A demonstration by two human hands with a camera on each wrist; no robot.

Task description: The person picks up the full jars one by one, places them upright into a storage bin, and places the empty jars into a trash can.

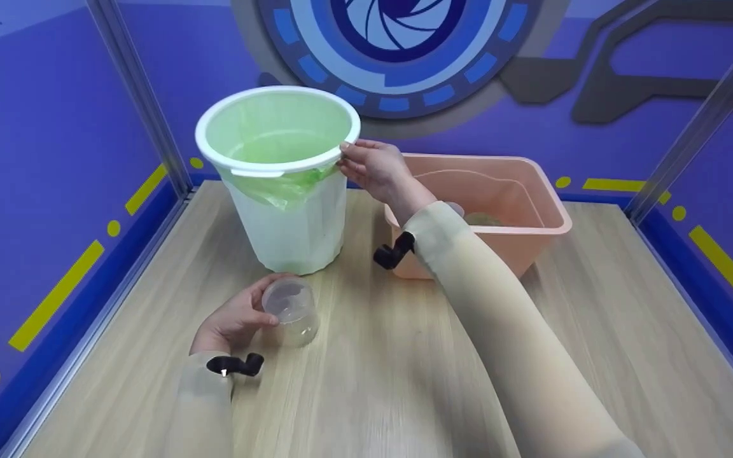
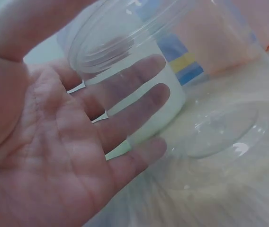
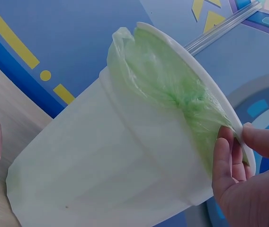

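My left hand (image 1: 239,318) holds a clear plastic jar (image 1: 293,315) near the tabletop, thumb on the near side and fingers around the far side. In the left wrist view the fingers (image 2: 134,113) show through the jar's transparent wall. My right hand (image 1: 376,166) pinches the rim of a white trash bin (image 1: 290,222) at its right side, thumb on top and fingers below. A green bag (image 3: 167,80) lines the bin, its edge folded out under the rim and bunched at the front. The bin stands upright on the table.
A pink rectangular tub (image 1: 532,197) stands right of the bin, partly behind my right forearm; something round and greenish lies inside it. The wooden table (image 1: 366,369) is bordered by blue-purple walls (image 1: 35,140) with metal corner posts.
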